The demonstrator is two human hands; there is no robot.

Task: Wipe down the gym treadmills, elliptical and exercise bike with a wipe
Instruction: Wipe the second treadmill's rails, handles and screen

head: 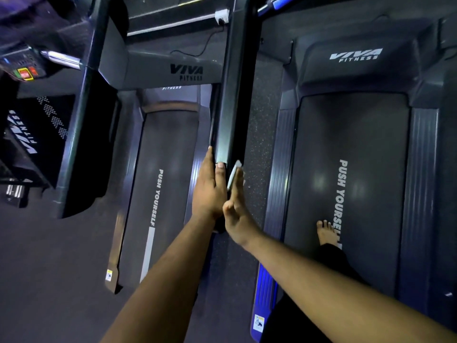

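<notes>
Between two VIVA FITNESS treadmills, at the near end of a dark handrail [228, 125] that belongs to the left treadmill [163, 174], both hands meet around the rail's tip. The wipe [233, 175] is a small white sheet, seen edge-on, pressed between the rail's right face and the straight fingers of the right hand [237, 209]; only its upper corner and a thin strip show past the fingertips. It looks light, thin and limp, likely damp, so it would crumple or slide off the smooth rail unless a flat palm keeps it spread and pinned; holding it under the full length of the fingers, as here, seems the sound place to take it. The rail itself looks stiff and glossy, probably slick. The left hand [210, 191] lies along the rail's left side with fingers extended up the edge and the thumb hooked over the end cap, steadying more than gripping, though how far the fingers wrap behind cannot be told. Both forearms reach forward from the lower frame, nearly parallel, wrists straight, palms facing one another across the rail. The person stands on the right treadmill [351, 169], a bare foot [326, 232] on its belt beside the words PUSH YOURSELF.
</notes>
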